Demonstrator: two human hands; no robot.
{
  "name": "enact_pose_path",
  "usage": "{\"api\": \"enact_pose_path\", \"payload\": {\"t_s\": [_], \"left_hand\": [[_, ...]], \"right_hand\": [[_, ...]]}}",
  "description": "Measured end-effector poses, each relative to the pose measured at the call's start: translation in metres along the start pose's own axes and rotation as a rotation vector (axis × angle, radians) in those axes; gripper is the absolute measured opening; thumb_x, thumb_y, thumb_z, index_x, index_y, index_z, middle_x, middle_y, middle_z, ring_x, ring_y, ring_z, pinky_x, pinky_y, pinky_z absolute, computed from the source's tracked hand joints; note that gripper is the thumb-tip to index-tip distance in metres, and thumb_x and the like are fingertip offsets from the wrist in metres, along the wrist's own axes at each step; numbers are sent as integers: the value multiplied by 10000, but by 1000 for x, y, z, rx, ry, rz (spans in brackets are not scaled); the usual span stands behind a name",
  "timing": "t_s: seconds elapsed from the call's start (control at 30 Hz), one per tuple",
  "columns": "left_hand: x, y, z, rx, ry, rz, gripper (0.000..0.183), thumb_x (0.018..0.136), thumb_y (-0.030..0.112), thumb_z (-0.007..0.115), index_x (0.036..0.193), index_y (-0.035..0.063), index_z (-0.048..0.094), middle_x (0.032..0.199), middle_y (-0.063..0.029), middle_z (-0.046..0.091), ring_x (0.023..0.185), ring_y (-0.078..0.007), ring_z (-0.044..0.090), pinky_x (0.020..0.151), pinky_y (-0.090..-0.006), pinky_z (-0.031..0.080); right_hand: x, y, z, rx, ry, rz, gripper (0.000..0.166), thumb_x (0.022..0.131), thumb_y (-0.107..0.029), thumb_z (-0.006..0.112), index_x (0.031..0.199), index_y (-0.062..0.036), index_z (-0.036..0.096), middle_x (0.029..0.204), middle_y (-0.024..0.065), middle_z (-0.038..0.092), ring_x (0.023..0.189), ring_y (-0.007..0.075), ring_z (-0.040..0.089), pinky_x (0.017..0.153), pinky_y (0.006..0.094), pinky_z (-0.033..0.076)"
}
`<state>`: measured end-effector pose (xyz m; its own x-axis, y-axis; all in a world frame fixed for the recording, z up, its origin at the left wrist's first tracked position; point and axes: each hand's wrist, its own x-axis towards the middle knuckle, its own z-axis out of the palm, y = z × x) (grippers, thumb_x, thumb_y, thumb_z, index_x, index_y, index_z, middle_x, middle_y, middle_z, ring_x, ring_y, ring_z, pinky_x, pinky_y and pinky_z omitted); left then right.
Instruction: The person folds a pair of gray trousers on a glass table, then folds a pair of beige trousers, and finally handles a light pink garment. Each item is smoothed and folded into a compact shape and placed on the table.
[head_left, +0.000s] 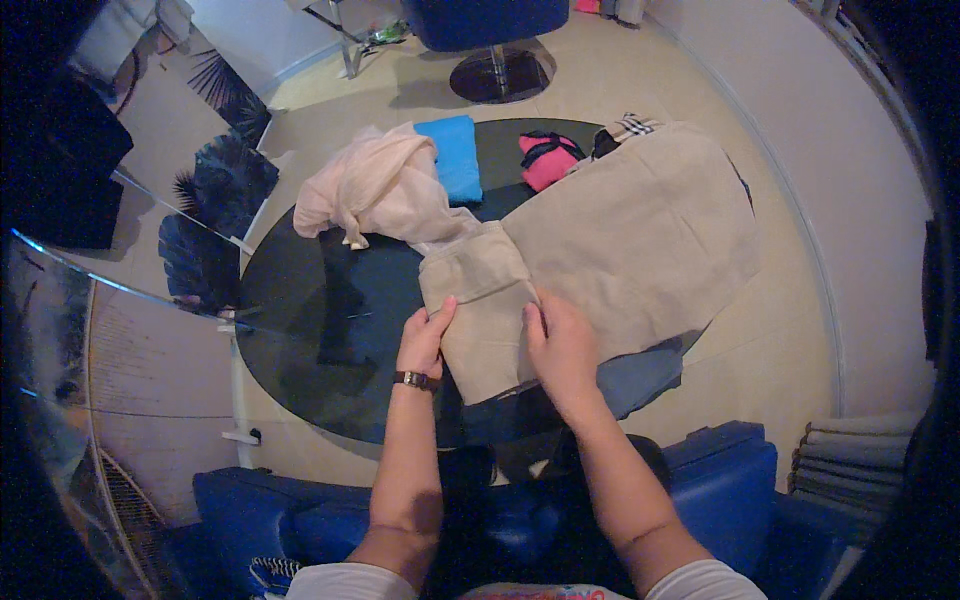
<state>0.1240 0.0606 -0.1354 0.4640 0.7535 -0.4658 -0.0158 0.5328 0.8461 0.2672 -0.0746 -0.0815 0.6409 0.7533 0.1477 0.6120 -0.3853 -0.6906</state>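
Note:
My left hand (429, 337), with a dark-strapped watch on its wrist, grips the left edge of a beige cloth garment (487, 330). The garment's upper part is folded over, and my right hand (562, 341) pinches its right edge. A larger beige cloth (637, 240) spreads over the right of the dark oval table (285, 330); whether it joins the held piece, I cannot tell. Just beyond my hands lies a crumpled pale pink cloth (382, 180). Behind it is a folded bright blue cloth (456, 157). A pink and black fabric item (549, 159) and a plaid cloth (631, 127) lie at the far side.
Dark blue-grey fabric (645, 375) hangs over the table's near right edge. Blue padded seating (720, 480) is close below the table, with stacked grey items (851, 465) at the right. A blue chair (487, 19) on a round metal base stands beyond. Glass panels are on the left.

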Motion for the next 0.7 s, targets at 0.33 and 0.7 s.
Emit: {"api": "enact_pose_path", "payload": {"t_s": [0.33, 0.7], "left_hand": [[-7, 26, -7, -698, -354, -277, 410, 870, 137, 584, 1234, -20, 481, 1193, -179, 567, 1056, -311, 575, 922, -441, 460], [-13, 26, 4, -561, -349, -8, 486, 901, 347, 583, 1242, 18, 477, 1188, -127, 576, 1065, -247, 577, 878, -397, 496]], "right_hand": [[14, 4, -27, 1349, -504, 520, 404, 873, -160, 586, 1242, -19, 499, 1023, 19, 604, 957, 112, 538, 851, 252, 423], [12, -8, -33, 1169, -365, 251, 416, 933, -128, 520, 1330, -25, 452, 1191, 32, 568, 1088, 137, 505, 918, 241, 383]]}}
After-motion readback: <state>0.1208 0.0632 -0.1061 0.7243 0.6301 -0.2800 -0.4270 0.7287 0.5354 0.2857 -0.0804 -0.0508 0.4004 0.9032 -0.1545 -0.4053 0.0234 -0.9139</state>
